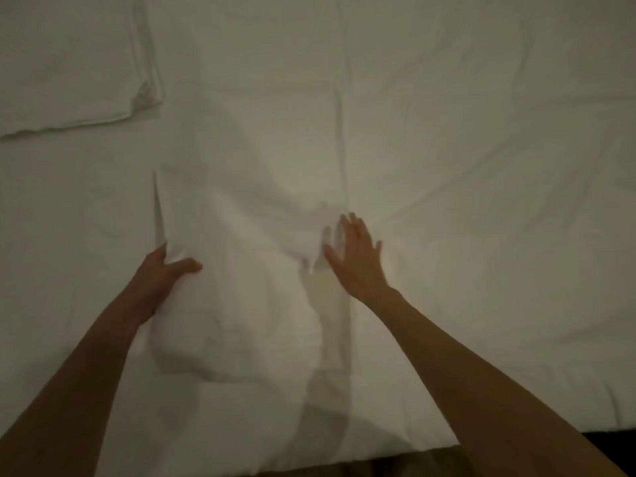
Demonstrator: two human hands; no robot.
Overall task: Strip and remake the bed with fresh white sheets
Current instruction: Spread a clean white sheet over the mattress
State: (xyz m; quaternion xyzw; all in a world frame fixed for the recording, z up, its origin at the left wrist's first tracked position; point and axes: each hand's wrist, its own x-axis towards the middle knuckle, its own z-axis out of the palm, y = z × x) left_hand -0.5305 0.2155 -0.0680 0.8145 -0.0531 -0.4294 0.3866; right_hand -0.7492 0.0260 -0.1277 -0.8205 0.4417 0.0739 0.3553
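Looking down over both forearms, we see a bed (481,132) covered edge to edge in a white sheet (464,208), creased in long soft lines. On it, between the hands, lies a plump white pillow (241,270) in a white case, the only thing here that holds anything; its filling is hidden inside the cloth. The left hand (165,273) grips the pillow's left edge: the thumb lies on top, the other fingers curl under the fabric, out of our sight. The right hand (358,259) lies flat at the pillow's right edge, fingers straight and slightly spread, grasping nothing; its fingertips touch the cloth beside a long fold. A second white piece, flat and folded (69,63), lies at the far left, well apart from the hands; its upper and left parts run out of view, so we cannot tell what it is. Dim light blurs the seams, and the dark strip below the bed's near edge is hard to make out.
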